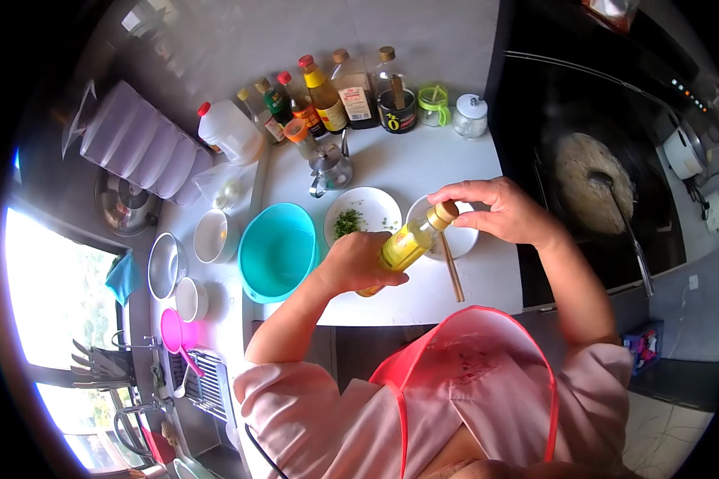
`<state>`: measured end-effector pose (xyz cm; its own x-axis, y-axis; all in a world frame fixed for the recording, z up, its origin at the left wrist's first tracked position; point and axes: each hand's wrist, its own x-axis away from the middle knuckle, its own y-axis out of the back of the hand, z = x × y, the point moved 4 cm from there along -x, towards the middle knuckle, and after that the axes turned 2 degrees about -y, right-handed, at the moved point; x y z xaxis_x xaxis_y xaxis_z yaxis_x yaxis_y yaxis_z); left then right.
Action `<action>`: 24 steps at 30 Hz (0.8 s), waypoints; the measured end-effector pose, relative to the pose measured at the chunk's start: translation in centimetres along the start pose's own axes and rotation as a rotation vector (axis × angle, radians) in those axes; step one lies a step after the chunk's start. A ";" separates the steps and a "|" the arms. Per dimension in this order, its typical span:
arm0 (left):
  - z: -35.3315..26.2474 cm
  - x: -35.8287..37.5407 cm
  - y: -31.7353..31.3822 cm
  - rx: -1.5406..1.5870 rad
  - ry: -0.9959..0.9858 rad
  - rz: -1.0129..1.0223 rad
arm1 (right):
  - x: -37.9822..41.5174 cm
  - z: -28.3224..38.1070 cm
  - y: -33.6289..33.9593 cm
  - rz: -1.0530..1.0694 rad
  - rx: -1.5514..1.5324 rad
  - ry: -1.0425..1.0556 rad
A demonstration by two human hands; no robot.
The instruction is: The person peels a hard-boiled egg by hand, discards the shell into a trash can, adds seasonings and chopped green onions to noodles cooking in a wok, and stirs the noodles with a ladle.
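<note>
My left hand is wrapped round a bottle with a yellow label and a gold cap. The bottle is tilted, its cap end up and to the right. My right hand is at the cap, with fingers on its far side and the thumb on its near side. Below the bottle are a white plate with chopped green herbs and a white bowl, partly hidden by my hands and the bottle. A pair of chopsticks leans out of the bowl toward me.
A turquoise basin stands left of the plate, with a metal pot behind it. Several sauce bottles line the wall. On the right, a wok holds pale food and a ladle. Bowls and a pink dipper sit by the sink.
</note>
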<state>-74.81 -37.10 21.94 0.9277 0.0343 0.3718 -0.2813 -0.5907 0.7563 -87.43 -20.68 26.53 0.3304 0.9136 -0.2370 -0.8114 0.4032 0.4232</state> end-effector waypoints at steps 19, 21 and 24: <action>17.7 -4.6 13.7 0.603 -0.048 -0.793 | -5.9 -2.0 -2.9 -0.235 -0.121 -0.274; 21.4 -6.5 14.5 0.652 0.039 -0.850 | -5.8 -2.0 -3.1 -0.247 -0.147 -0.275; 27.4 -9.9 14.1 0.756 0.170 -0.828 | -5.7 -2.3 -3.2 -0.291 -0.165 -0.276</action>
<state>-81.25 -67.83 14.18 0.6976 0.7162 0.0200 0.6778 -0.6687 0.3056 -87.80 -27.30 24.56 0.6550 0.7521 -0.0732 -0.7244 0.6526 0.2222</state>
